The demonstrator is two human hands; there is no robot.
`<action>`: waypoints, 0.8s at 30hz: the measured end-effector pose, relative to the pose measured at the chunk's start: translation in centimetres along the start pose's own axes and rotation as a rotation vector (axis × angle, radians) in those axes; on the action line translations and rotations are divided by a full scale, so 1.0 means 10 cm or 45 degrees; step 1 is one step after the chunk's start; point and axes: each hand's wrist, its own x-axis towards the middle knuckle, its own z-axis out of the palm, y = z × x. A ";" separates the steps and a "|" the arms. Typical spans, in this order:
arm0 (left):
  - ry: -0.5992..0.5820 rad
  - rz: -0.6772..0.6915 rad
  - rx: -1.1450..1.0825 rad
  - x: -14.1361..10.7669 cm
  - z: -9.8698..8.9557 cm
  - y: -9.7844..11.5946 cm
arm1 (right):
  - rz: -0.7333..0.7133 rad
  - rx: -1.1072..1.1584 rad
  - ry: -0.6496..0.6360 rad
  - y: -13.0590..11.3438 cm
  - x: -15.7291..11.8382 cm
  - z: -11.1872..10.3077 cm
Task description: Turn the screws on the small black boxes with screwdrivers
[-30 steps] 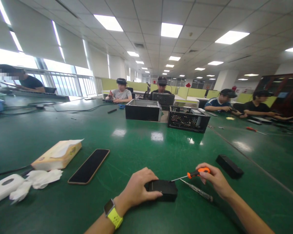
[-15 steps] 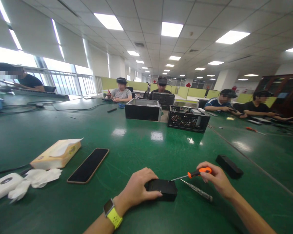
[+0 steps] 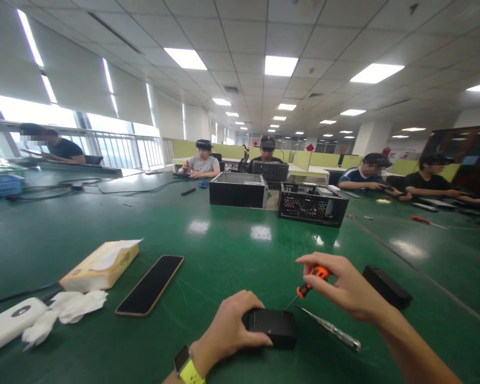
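My left hand (image 3: 240,325) grips a small black box (image 3: 274,326) by its left end, thumb along the near side, on the green table. In my right hand (image 3: 340,282) is a screwdriver (image 3: 312,281) with an orange and black handle, held tilted. Its tip meets the far edge of the black box near the right corner. A second screwdriver (image 3: 332,329), slim with a clear handle, lies on the table just right of the box. Beyond my right wrist lies another black box-shaped piece (image 3: 387,286).
Left of my hands lie a phone (image 3: 151,285), a tissue pack (image 3: 102,265), crumpled tissues (image 3: 78,305) and a white device (image 3: 14,324). Two computer cases (image 3: 238,196) (image 3: 312,209) stand farther back. Several people sit around the table. Cables (image 3: 76,186) run across the far left.
My right hand has risen and turned, so the screwdriver stands steeper at the box edge. Its fingers have loosened and reach past the handle. My left hand still holds the box.
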 end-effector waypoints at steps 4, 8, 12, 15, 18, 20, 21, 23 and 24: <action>-0.013 -0.020 0.000 -0.01 0.00 0.01 | -0.022 -0.053 0.211 0.09 -0.09 0.06; -0.018 -0.038 0.002 -0.02 0.00 0.01 | -0.011 -0.330 0.314 0.17 -0.10 0.12; -0.018 -0.048 0.012 -0.02 -0.01 0.03 | 0.031 -0.384 0.177 0.08 -0.08 0.07; -0.022 -0.051 0.008 -0.02 -0.01 0.03 | 0.033 -0.228 0.106 0.00 -0.09 -0.04; -0.033 -0.059 0.010 -0.01 -0.01 0.04 | 0.003 -0.115 0.049 -0.03 -0.12 -0.11; -0.034 -0.062 0.009 -0.01 -0.01 0.04 | -0.033 -0.150 0.037 -0.03 -0.14 -0.12; -0.031 -0.061 0.007 -0.01 -0.01 0.04 | -0.043 -0.200 0.039 -0.02 -0.14 -0.12; -0.026 -0.057 0.005 -0.01 -0.01 0.04 | -0.055 -0.301 0.051 -0.02 -0.14 -0.10; -0.025 -0.056 0.004 -0.01 -0.01 0.04 | -0.059 -0.331 0.057 -0.02 -0.14 -0.10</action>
